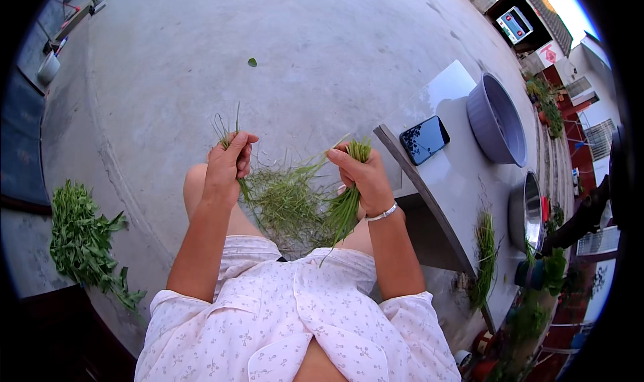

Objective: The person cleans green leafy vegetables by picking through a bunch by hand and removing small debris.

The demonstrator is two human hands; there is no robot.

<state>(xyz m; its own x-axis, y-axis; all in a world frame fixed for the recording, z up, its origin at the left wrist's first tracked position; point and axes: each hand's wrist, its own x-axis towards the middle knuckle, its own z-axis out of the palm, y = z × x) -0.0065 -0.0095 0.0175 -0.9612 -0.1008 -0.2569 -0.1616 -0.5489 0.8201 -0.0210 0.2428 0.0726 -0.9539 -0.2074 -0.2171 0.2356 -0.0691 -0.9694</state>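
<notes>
While a green bundle (345, 211) is clamped in the right hand (366, 174), thin stalks (225, 140) gripped by the left hand (227, 165) are best teased out gently.

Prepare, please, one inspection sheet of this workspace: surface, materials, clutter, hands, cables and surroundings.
Surface: grey concrete ground; smooth table at the right.
Materials: few thin green stalks at left; thicker green bunch at right; further stalks lying on the table.
Clutter: loose trimmings between the knees; phone and purple basin on the table; single leaf on the ground ahead.
Hands: left hand closed around the thin green stalks; right hand closed around the green bunch.
Cables: nothing seen near the hands.
Surroundings: leafy pile at left; vehicle far at upper right.
</notes>
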